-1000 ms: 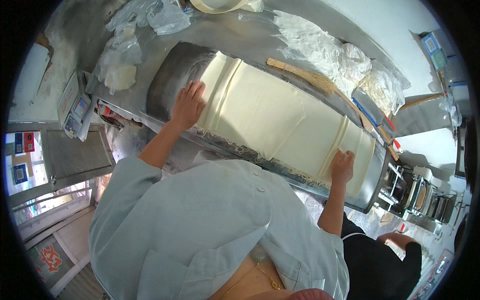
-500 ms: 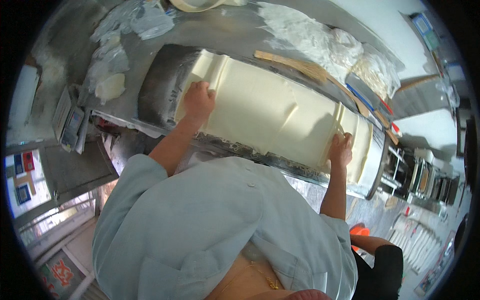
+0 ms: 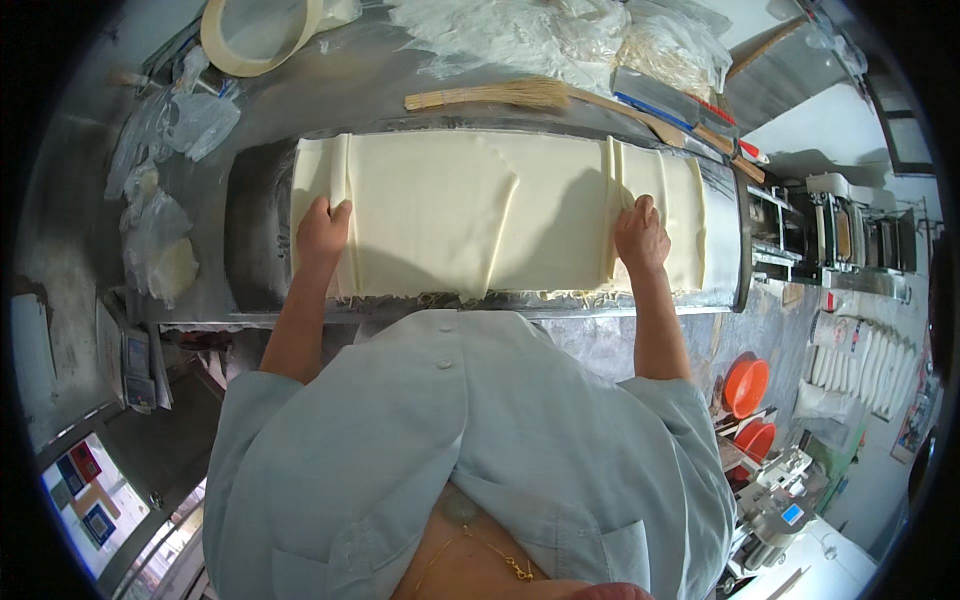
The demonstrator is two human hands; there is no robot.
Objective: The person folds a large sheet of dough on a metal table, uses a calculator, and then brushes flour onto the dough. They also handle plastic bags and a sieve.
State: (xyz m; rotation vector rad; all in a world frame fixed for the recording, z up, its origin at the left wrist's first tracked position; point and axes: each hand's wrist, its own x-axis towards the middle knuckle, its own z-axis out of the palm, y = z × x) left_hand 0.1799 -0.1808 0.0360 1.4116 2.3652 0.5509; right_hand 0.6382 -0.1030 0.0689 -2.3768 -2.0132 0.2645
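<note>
A wide sheet of pale dough [image 3: 430,220] lies across a dark metal bed [image 3: 258,225] in front of me. Raised folds run from far to near by both of its ends, and a slanting crease marks the middle. My left hand [image 3: 323,235] is closed on the left fold near the front edge, thumb against the dough. Over at the right fold, my right hand [image 3: 642,238] has its fingers curled round the dough. Both palms are turned down, so the fingertips are partly hidden. Ragged dough scraps stick along the sheet's near edge.
Beyond the bed lie a straw brush [image 3: 520,94], a long blue-edged tool [image 3: 650,106] and a heap of white flour [image 3: 480,35]. Clear plastic bags [image 3: 205,125] and a pale ring [image 3: 212,45] are at the left. Orange basins [image 3: 746,388] stand at the lower right.
My view has turned, so the bed now lies level across it. Both hands still grip the folds. The other person's arm at the lower right has left the view; basins now show there.
</note>
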